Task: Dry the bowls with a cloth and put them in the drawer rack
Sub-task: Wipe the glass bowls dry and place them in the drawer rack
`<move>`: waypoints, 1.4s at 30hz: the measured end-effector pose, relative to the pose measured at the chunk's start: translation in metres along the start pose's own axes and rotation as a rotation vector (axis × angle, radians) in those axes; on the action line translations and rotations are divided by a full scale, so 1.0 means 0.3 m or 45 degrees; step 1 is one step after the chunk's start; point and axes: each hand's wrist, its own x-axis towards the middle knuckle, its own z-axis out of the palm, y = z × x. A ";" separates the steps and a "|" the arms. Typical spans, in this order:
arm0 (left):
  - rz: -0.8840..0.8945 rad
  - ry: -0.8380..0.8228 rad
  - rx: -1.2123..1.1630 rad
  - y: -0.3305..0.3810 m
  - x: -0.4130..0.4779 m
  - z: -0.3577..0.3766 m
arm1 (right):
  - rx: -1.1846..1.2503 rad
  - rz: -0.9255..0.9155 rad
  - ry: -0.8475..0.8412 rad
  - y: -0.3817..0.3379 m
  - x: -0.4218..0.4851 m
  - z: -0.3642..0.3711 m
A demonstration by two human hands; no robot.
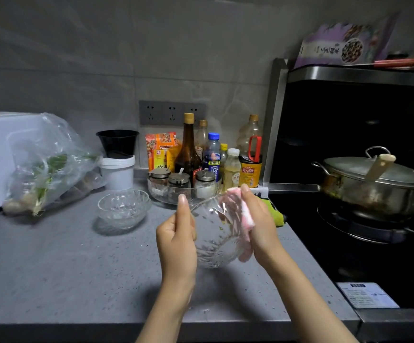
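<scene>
Wiping a cut-glass bowl (213,233) held tilted above the countertop (65,263), left hand (176,240) gripping its rim while right hand (260,224) is pressing the pink cloth (246,214) inside; glass probably slippery, fragile, so rim hold seems safest.

Person, two limbs in view: left hand (176,233), right hand (260,224); forearms bare; left thumbnail rounded, glossy.

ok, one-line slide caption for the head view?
Left hand grips a glass bowl above the counter; right hand holds a pink cloth against its side; second bowl rests on the counter.
</scene>
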 end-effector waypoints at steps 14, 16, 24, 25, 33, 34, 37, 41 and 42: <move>0.375 -0.491 0.654 0.032 0.050 -0.068 | -0.346 -0.146 -0.019 -0.012 -0.053 0.001; 0.494 -0.413 0.717 0.024 0.035 -0.060 | -0.408 -0.214 -0.051 -0.007 -0.062 0.017; 0.066 0.089 0.249 0.030 -0.003 -0.033 | -0.382 -0.440 -0.045 0.034 -0.100 0.044; 0.062 0.133 0.238 0.025 -0.005 -0.025 | -0.554 -0.518 -0.011 0.033 -0.117 0.063; 0.119 0.014 0.312 0.027 -0.038 -0.004 | -0.908 -0.812 0.000 0.001 -0.098 0.053; 0.124 0.025 0.304 0.034 -0.042 -0.005 | -0.695 -0.649 -0.055 0.001 -0.086 0.042; 0.116 0.087 0.238 0.034 -0.040 -0.010 | -0.478 -0.464 -0.063 0.005 -0.095 0.048; 0.137 0.069 0.264 0.015 -0.021 -0.010 | -1.172 -0.954 0.078 0.007 -0.149 0.112; 0.137 0.060 0.277 0.011 -0.020 -0.009 | -1.210 -1.003 0.085 0.007 -0.145 0.116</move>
